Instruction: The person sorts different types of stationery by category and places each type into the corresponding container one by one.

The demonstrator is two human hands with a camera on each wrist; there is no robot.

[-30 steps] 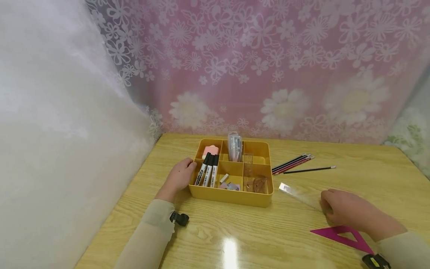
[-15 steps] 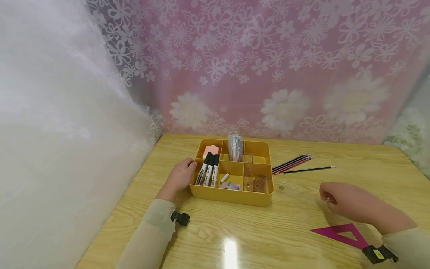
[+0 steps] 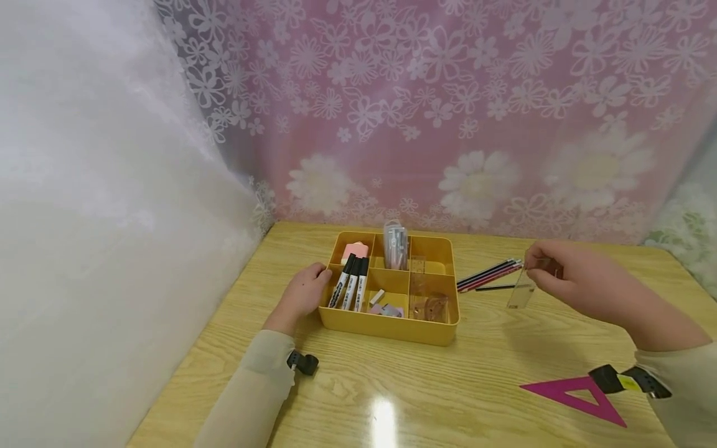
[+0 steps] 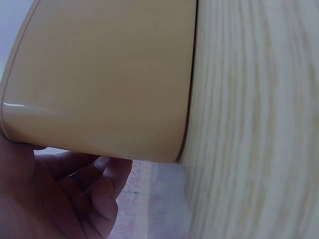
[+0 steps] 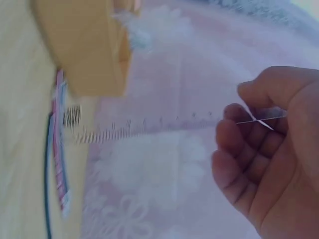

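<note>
At the left side of the yellow compartment box [image 3: 386,326], my left hand [image 3: 302,291] grips the rim by the side wall. In the left wrist view the curled fingers [image 4: 104,199] lie beside that wall. My right hand [image 3: 582,280] pinches one end of a clear ruler [image 3: 521,296], which hangs tilted above the table, right of the box. The right wrist view shows the ruler [image 5: 149,128] running from thumb and fingertips toward the pencils. Inside the box are black-capped markers [image 3: 351,283], erasers [image 3: 386,310], a clear pen pack [image 3: 396,247], a pink item [image 3: 355,251] and transparent drawing tools [image 3: 434,307].
Several pencils [image 3: 488,274] lie on the table right of the box, partly behind the ruler. A magenta set square [image 3: 560,391] lies below the right forearm. A floral curtain [image 3: 420,124] stands at the back and a white sheet [image 3: 101,218] on the left.
My right hand has lifted the clear ruler off the table and moved it up and away, toward the pencils. The ruler now hangs steeply. My left hand keeps its place on the box.
</note>
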